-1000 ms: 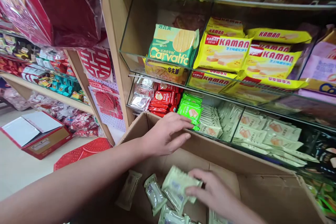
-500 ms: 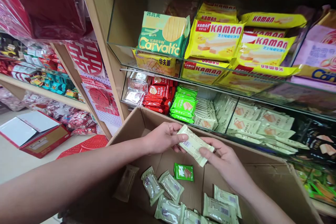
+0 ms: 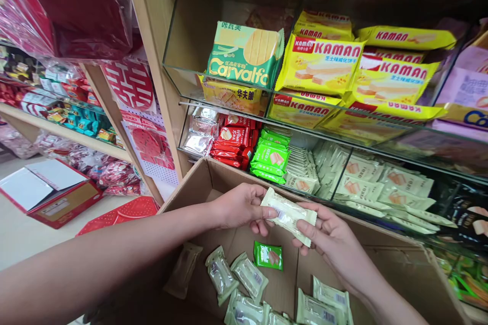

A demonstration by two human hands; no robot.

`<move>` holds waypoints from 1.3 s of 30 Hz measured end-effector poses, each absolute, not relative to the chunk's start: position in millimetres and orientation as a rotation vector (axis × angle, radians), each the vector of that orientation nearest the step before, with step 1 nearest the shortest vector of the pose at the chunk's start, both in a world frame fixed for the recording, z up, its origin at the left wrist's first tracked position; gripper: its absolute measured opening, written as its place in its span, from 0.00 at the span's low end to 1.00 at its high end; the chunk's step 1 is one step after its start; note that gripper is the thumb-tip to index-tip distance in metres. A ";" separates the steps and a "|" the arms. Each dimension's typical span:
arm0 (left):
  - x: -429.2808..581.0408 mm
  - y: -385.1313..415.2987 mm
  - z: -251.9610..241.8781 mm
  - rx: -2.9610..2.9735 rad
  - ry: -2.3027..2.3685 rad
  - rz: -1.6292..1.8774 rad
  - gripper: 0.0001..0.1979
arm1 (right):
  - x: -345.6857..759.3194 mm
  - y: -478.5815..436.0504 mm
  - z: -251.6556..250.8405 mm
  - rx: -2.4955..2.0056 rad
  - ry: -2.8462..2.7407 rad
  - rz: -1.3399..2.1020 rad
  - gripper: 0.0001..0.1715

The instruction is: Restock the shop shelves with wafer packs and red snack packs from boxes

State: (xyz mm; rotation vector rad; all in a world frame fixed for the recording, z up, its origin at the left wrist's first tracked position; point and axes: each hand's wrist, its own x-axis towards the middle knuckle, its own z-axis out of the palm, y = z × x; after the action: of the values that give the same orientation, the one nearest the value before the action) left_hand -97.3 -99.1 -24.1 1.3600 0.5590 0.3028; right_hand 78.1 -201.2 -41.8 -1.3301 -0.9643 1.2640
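Between both hands, above a cardboard box (image 3: 324, 256), is a pale cream wafer packet (image 3: 290, 217) with a printed back. My left hand (image 3: 244, 208) pinches its left end, thumb on top. At the other end, my right hand (image 3: 324, 226) grips it with the thumb across the front and fingers behind. Down in the box lie several more pale packets (image 3: 249, 277), scattered, and one green wafer packet (image 3: 269, 255). What lies at the box's near end is dark and partly out of frame.
Behind the box, a shelf holds red packets (image 3: 234, 137), green packets (image 3: 270, 155) and rows of cream packets (image 3: 360, 177). Above them sit yellow KAMAN packs (image 3: 320, 63) and a green Carvalfo pack (image 3: 246, 56) behind clear panels. A red-and-white carton (image 3: 49, 190) stands on the floor at left.
The view has shifted slightly, so the shelves appear a little lower and further right. Both hands still hold the packet, which has tilted a little.
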 end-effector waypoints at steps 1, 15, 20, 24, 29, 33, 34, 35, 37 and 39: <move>-97.5 -98.7 -24.4 1.351 0.558 0.311 0.22 | 77.7 -200.9 -41.7 -1.316 -0.954 1.272 0.26; -105.0 -102.8 -9.8 1.047 0.452 0.283 0.20 | 86.0 -207.7 -47.4 -1.309 -1.435 0.620 0.12; -102.3 -103.9 -14.2 1.132 0.359 0.418 0.23 | 84.3 -211.3 -34.4 -1.070 -1.157 1.145 0.20; -99.1 -105.2 -24.0 1.224 0.303 0.454 0.24 | 73.1 -207.4 -26.5 -1.180 -0.980 1.148 0.27; -101.0 -105.5 -24.1 1.352 0.303 0.510 0.35 | 79.8 -203.9 -22.7 -1.440 -1.156 1.055 0.24; -105.1 -98.4 -14.5 1.730 0.494 0.626 0.24 | 107.8 -191.9 -8.7 -1.755 -1.244 0.256 0.21; -105.8 -95.4 -12.7 1.814 0.531 0.644 0.20 | 114.0 -183.9 -5.1 -1.837 -1.283 0.018 0.21; -106.3 -92.2 -11.5 1.876 0.555 0.652 0.16 | 119.1 -173.2 -2.2 -1.902 -1.345 -0.177 0.20; -106.8 -85.7 -11.3 1.945 0.577 0.648 0.12 | 126.2 -144.4 0.5 -1.969 -1.496 -0.409 0.18; -106.9 -80.3 -13.4 2.005 0.585 0.631 0.10 | 131.1 -108.6 -0.7 -2.053 -1.552 -0.434 0.19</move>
State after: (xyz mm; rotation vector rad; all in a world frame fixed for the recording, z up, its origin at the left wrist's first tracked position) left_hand -106.9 -80.3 -13.4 2.0054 0.5847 0.6307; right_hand 131.1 -108.6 -0.7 -2.0527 -1.5519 -0.4338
